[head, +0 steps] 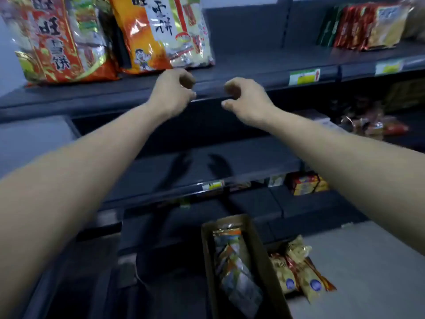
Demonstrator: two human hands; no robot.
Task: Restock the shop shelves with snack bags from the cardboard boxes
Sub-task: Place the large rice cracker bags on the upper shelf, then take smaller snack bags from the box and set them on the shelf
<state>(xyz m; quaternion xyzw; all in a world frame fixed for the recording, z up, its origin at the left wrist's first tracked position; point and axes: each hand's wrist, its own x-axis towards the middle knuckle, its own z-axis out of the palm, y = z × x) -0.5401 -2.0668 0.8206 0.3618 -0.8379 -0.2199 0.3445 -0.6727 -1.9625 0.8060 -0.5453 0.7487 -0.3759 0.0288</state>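
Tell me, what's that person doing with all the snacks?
Someone is filling shop shelves with snack bags. Right now the left hand and right hand hover in front of the upper shelf, fingers loosely curled, holding nothing. A red snack bag and an orange snack bag stand on that shelf at the left. Down on the floor, a cardboard box holds more bags, and loose bags lie beside it.
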